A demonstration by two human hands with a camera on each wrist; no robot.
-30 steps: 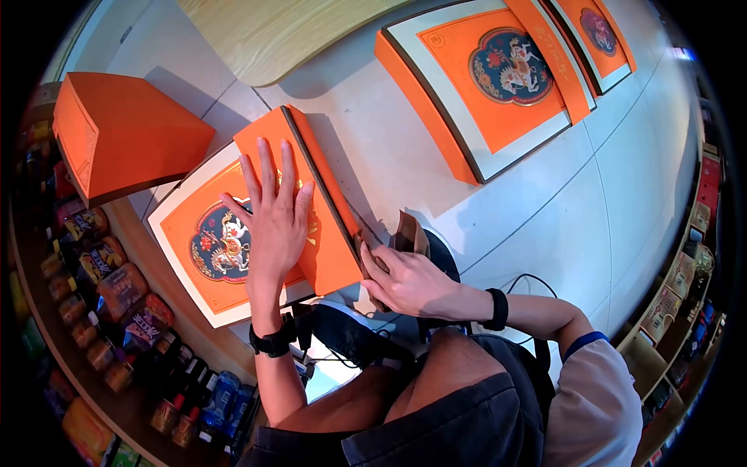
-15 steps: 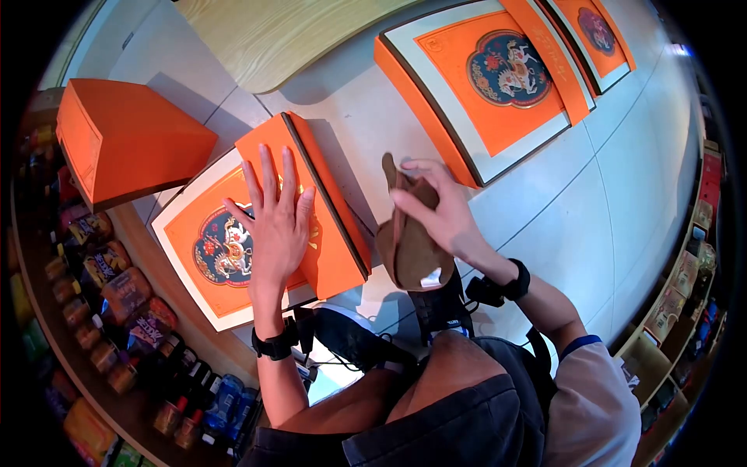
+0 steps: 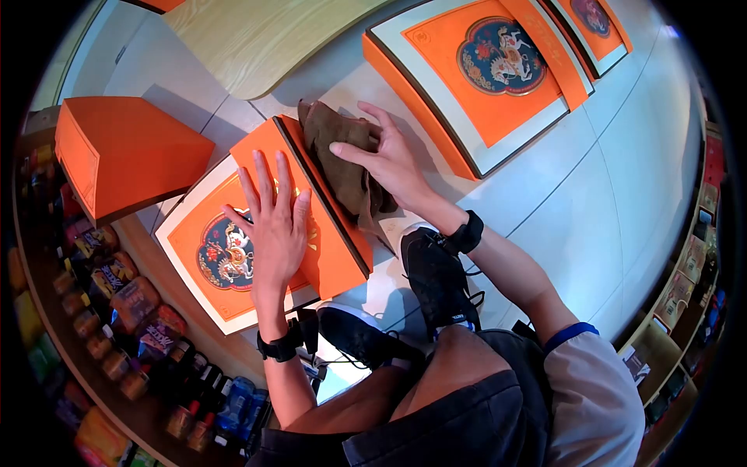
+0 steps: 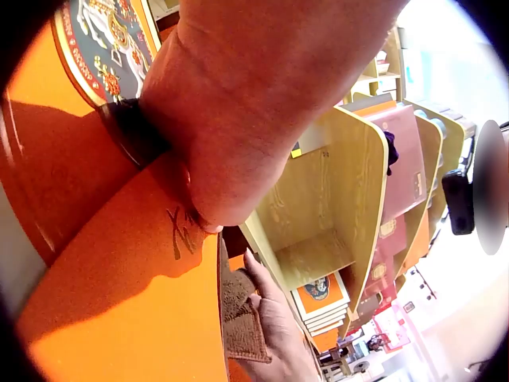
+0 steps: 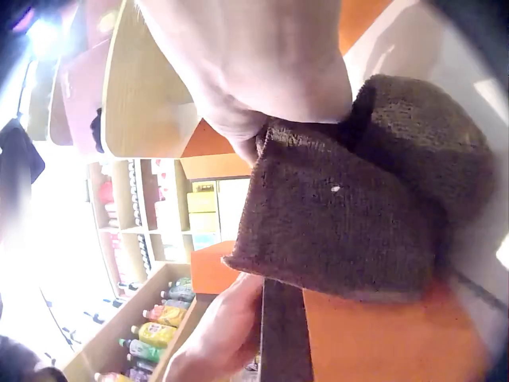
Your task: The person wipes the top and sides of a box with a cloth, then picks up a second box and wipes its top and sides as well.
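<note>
My left hand (image 3: pixel 278 233) lies flat with spread fingers on the wide orange band of a gift box (image 3: pixel 331 261). The box has a white border and a dark medallion with a white horse. My right hand (image 3: pixel 401 171) holds a folded brown cloth (image 3: pixel 336 148) against the far upper part of the box's right side, thumb on top and the other fingers partly hidden behind the cloth. In the right wrist view, the cloth (image 5: pixel 334 215) hangs in thick folds over the box's orange side (image 5: pixel 382 334).
A separate orange box piece (image 3: pixel 132 152) stands at the left. Another large horse-medallion box (image 3: pixel 467 132) lies on the tiled floor at upper right. Shelves of snacks and bottles (image 3: pixel 233 409) line the left. A wooden tabletop (image 3: pixel 257 39) is above, and black shoes (image 3: pixel 436 276) are close below.
My right hand has lifted the brown cloth from the box's near right corner, turned it over, and brought it up along the side. My left hand stays on the band.
</note>
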